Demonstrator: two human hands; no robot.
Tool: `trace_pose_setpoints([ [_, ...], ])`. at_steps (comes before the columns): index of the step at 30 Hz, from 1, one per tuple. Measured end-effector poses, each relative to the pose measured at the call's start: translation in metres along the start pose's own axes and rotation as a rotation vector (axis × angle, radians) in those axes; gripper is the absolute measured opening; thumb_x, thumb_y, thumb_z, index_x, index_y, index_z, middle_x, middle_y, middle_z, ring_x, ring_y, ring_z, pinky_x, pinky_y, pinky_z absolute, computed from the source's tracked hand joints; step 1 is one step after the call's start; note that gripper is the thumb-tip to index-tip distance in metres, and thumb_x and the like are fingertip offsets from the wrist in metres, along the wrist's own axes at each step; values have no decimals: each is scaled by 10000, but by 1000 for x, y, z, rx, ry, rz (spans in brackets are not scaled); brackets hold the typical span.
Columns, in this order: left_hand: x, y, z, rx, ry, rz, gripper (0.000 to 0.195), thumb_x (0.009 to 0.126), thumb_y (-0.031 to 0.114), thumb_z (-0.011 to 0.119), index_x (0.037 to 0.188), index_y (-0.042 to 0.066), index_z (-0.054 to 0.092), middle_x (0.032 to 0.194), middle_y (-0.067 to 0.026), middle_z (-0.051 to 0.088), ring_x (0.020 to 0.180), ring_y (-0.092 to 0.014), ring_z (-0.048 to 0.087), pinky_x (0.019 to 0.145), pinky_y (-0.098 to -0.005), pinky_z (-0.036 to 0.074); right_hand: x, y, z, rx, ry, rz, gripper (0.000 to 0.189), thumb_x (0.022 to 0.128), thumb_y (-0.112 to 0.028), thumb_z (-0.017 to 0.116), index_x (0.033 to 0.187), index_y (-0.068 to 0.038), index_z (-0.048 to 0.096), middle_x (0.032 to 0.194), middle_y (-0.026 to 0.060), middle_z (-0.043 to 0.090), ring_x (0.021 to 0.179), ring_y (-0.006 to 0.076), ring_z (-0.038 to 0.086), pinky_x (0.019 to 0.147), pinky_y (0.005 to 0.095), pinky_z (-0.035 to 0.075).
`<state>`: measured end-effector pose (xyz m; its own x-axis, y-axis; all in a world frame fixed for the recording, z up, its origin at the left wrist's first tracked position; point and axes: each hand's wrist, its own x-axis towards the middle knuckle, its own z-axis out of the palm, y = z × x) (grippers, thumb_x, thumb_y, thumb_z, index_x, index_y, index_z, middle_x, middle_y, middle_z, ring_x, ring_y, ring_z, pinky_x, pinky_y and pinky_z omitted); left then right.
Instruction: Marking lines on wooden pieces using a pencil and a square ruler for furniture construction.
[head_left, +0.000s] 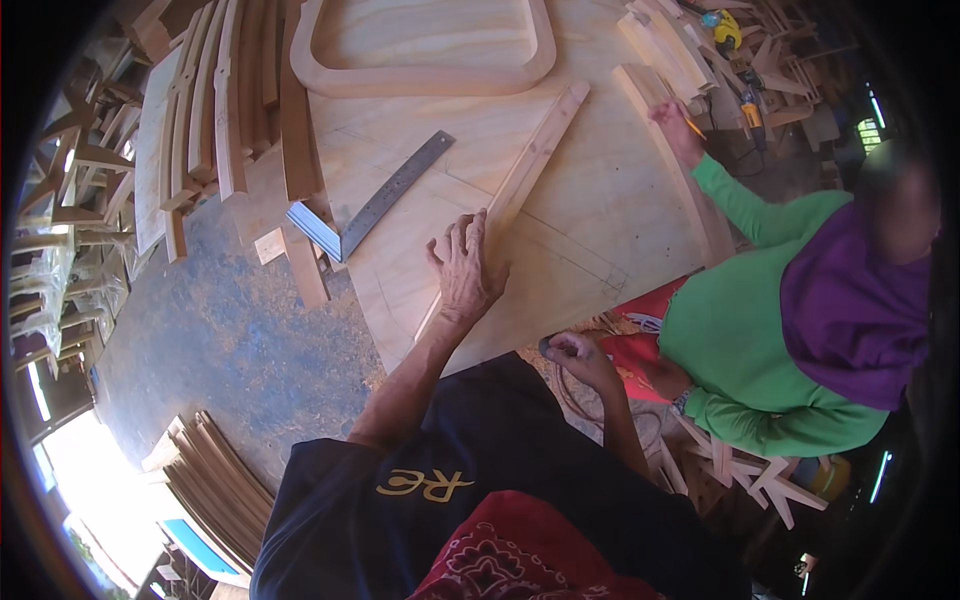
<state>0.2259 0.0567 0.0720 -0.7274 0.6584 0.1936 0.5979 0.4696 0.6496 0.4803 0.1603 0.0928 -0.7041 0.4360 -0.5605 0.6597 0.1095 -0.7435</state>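
Note:
My left hand (469, 274) lies with its fingers spread over the lower part of a straight wooden batten (536, 161), which slants across a plywood sheet (630, 202). Pencil lines mark the plywood on both sides of the batten. Left of the hand rests a try square with a metal blade (397, 187) and a blue-and-silver stock (315, 231). My right hand (581, 360) is low, beside the near edge of the sheet, with its fingers curled round a small dark object (545, 346) that I cannot identify. A rounded wooden frame (427, 81) lies at the far end.
At the right stands a person in green (750, 322), holding a yellow pencil (695, 129) over a curved wooden piece (675, 157). Curved wooden parts (231, 112) are stacked at the left, more (214, 480) at lower left. A yellow-and-black power tool (752, 116) lies beyond.

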Motion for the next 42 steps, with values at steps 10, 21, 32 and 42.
trace_pose_setpoints([
  [10,-3,-10,17,114,-18,24,882,765,376,723,1513,106,342,1442,-139,447,1295,-302,447,1091,-562,231,22,-25,-44,29,225,-20,175,910,-132,679,1025,-1,667,863,13,655,740,90,575,681,211,461],
  [21,-4,-13,21,164,-26,-3,816,791,293,683,1505,79,351,1404,-144,471,1218,-314,480,1098,-577,238,31,-15,-47,78,203,-86,193,906,-162,680,1027,-12,671,825,-2,645,693,79,560,654,206,443],
  [32,-1,-5,19,204,-43,-41,728,814,204,643,1480,70,383,1343,-119,509,1164,-298,513,1093,-554,260,53,-29,-54,18,162,-73,199,909,-149,670,1030,9,665,892,34,659,760,95,583,713,226,468],
  [42,-5,-7,23,195,-5,-59,757,805,199,644,1497,68,368,1319,-121,516,1137,-295,514,1082,-548,277,52,-31,-44,-51,94,-86,196,918,-139,660,1051,6,658,898,40,658,764,97,586,682,222,464],
])
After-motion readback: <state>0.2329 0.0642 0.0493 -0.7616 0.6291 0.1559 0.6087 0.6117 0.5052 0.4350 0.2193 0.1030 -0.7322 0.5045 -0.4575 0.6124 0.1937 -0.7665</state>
